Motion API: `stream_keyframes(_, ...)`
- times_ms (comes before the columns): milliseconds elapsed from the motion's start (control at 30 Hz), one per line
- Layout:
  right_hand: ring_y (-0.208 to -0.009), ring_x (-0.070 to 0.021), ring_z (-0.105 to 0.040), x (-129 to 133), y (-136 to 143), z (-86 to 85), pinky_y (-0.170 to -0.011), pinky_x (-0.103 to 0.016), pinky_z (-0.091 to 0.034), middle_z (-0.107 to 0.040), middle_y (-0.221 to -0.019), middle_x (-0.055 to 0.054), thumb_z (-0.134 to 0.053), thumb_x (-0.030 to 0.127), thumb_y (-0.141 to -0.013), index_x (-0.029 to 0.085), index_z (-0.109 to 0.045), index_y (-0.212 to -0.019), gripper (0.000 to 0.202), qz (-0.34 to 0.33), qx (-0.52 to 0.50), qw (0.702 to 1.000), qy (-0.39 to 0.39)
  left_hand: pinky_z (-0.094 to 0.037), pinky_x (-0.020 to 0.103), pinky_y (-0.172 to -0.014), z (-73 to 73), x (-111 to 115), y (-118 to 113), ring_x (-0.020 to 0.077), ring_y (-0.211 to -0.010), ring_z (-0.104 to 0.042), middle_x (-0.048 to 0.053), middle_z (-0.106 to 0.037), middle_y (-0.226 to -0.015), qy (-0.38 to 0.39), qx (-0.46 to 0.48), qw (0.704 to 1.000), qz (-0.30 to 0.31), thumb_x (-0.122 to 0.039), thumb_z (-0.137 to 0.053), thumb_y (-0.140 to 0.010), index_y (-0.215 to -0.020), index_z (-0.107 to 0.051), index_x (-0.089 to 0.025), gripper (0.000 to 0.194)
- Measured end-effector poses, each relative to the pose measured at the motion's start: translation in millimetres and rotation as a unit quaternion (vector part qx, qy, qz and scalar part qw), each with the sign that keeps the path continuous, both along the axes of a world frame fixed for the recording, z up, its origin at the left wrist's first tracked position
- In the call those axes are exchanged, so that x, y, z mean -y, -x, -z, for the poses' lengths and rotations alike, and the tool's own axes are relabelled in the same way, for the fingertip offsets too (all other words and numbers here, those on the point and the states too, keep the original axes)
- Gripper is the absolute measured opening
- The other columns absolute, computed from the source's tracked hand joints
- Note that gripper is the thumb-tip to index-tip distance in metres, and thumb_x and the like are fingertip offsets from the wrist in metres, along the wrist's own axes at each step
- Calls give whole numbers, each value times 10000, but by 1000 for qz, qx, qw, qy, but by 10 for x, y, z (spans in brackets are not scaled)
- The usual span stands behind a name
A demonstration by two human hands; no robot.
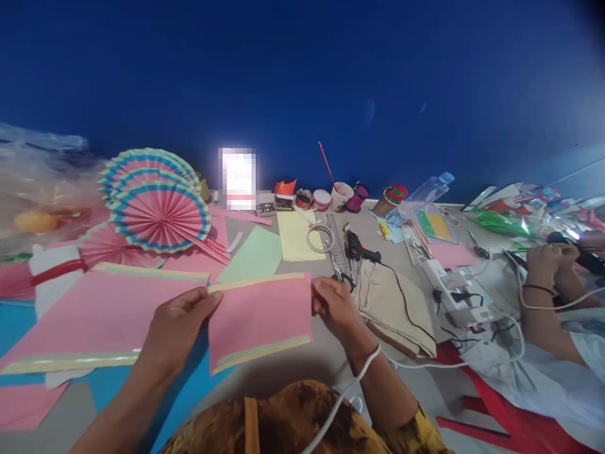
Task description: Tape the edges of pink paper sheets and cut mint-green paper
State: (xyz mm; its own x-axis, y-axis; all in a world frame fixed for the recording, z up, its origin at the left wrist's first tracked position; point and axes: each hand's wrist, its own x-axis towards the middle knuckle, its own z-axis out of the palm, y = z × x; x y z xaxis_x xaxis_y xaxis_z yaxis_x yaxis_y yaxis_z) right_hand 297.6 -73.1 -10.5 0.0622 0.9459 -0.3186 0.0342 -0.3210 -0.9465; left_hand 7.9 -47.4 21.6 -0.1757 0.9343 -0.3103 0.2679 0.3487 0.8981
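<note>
A pink paper sheet (259,318) with pale yellow strips along its top and bottom edges is held up in front of me. My left hand (182,318) pinches its upper left corner between thumb and fingers. At the upper right edge, my right hand (338,309) has its fingers closed on the same sheet; the fingertips are partly hidden. A larger pink sheet (108,312) with similar strips lies to the left, partly behind my left forearm. Beyond it rest folded paper fans (163,217) in pink, blue and yellow.
Tape roll (309,243), scissors (348,279), a metal ruler (336,243) and a black glue gun (363,250) lie past my right hand. Folded cloth (394,309) and a power strip (454,293) are further right. A white cable (425,365) crosses my right wrist. Another person's hands (548,268) are far right.
</note>
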Motion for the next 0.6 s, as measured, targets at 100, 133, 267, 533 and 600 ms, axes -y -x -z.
stream_keyframes(100,-543,-132,-501,-10,39,-48,-557,-250,-367,-556,-555,36,-664,435,-784,219,-619,-693,239,-22,101,995,-6,-413,275,-543,11,-12,3,172,-626,-487,14,-592,-618,16,-5,1000,-19,-598,-764,-597,-593,-662,-212,399)
stream_keyframes(133,-556,-134,-500,-18,53,-53,-566,-252,-369,-543,-554,41,-662,414,-770,224,-594,-668,226,-25,134,991,-9,-426,276,-556,13,-17,9,178,-642,-512,18,-622,-637,19,-6,999,-28,-588,-774,-577,-615,-684,-213,388)
stream_keyframes(267,-567,-125,-442,-46,84,-38,-577,-256,-345,-504,-564,55,-612,392,-795,226,-550,-629,243,-39,198,979,-12,-478,278,-569,7,-23,63,195,-673,-608,35,-728,-737,29,18,998,-54,-543,-839,-504,-790,-751,-213,445)
stream_keyframes(533,-612,-134,-421,-39,103,6,-593,-268,-319,-509,-625,45,-622,447,-773,209,-623,-708,247,-36,159,987,-18,-338,203,-390,-43,42,267,91,-462,-477,-38,-713,-715,105,129,986,-7,-507,-972,-481,-990,-753,-237,617)
stream_keyframes(600,-629,-142,-437,-52,84,-6,-611,-274,-328,-527,-640,34,-611,453,-776,211,-619,-706,252,-37,170,985,-25,-508,241,-499,-47,29,369,161,-616,-646,4,-771,-799,112,164,980,1,-486,-1007,-429,-919,-756,-222,611)
